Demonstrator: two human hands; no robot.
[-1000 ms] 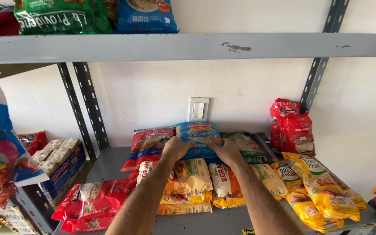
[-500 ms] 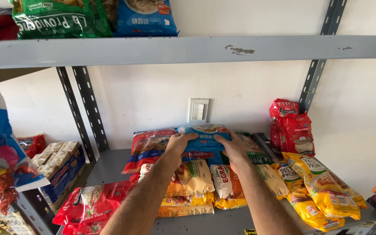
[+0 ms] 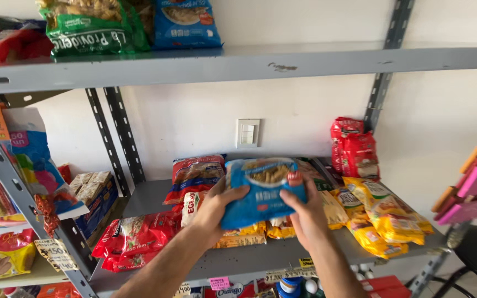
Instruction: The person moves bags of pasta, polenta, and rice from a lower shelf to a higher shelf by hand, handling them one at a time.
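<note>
Head view: both hands gripped a blue pasta bag (image 3: pixel 261 190), held in the air above the grey shelf (image 3: pixel 282 255). Left hand (image 3: pixel 216 208) clamped its left end, right hand (image 3: pixel 303 212) its right end, thumbs on the front face. Bag looked light, soft and crinkly, contents loose and probably brittle; film likely slippery, so an end grip seemed soundest. Yellow packs (image 3: pixel 385 215) lay right, red packs (image 3: pixel 133 237) left, a red stack (image 3: pixel 354 148) at the back wall. Upper shelf (image 3: pixel 238 63) limited headroom; front edge lay open.
</note>
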